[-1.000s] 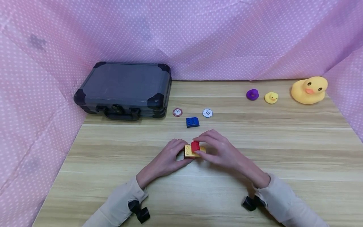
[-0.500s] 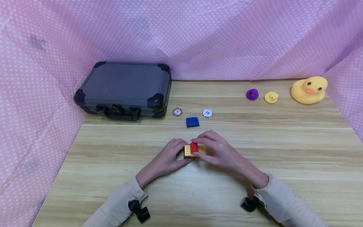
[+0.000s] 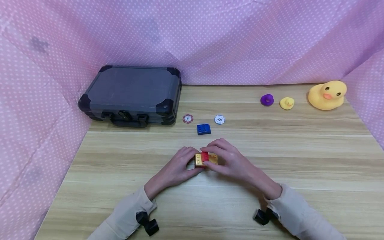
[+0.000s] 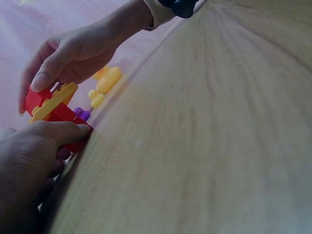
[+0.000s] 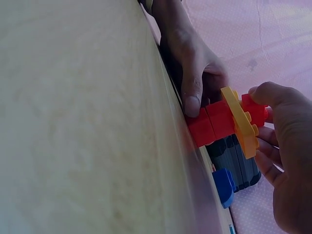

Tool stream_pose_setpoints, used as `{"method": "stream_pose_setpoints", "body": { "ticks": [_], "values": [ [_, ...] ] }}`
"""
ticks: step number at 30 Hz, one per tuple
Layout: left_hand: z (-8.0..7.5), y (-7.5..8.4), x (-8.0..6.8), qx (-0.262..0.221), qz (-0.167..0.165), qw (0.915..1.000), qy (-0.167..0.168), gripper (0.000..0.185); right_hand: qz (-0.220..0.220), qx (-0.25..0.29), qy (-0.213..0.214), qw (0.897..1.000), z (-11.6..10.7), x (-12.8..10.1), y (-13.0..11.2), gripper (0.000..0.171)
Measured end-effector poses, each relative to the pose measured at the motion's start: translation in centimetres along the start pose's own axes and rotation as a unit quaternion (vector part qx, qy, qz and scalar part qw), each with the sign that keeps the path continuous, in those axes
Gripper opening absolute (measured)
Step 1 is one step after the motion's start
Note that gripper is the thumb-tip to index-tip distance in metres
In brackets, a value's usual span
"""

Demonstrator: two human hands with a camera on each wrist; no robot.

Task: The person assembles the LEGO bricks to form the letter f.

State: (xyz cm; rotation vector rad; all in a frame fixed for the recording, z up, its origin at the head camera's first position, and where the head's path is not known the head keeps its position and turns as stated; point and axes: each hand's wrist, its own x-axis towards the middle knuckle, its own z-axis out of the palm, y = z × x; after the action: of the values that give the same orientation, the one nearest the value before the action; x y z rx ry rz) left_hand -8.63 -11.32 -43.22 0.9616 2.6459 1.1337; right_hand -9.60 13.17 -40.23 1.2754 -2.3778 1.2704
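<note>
In the head view, middle of the frame, my left hand (image 3: pixel 177 168) grips the yellow plate (image 3: pixel 199 160) so it stays put. My right hand (image 3: pixel 231 160) pinches the small red block (image 3: pixel 205 155) on top of it.

In the left wrist view, at the left edge, my thumb (image 4: pixel 58 131) holds the red bricks (image 4: pixel 66 116) under the plate.

In the right wrist view, right of middle, the plate sits on the red bricks, which rest on the table (image 5: pixel 73 122).

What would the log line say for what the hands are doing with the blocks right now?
left hand: steadies brick stack | right hand: fingers pinch small red brick onto yellow plate | blue brick: untouched on table
</note>
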Motion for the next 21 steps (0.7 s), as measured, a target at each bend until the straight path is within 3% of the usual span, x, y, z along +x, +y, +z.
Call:
{"method": "stream_pose_setpoints", "body": {
  "ticks": [21],
  "values": [
    [0.01,0.03,-0.01,-0.001,-0.005,1.0000,-0.002,0.039,0.000,-0.003,0.012,1.000,0.47,-0.21,0.04,0.041]
  ]
}}
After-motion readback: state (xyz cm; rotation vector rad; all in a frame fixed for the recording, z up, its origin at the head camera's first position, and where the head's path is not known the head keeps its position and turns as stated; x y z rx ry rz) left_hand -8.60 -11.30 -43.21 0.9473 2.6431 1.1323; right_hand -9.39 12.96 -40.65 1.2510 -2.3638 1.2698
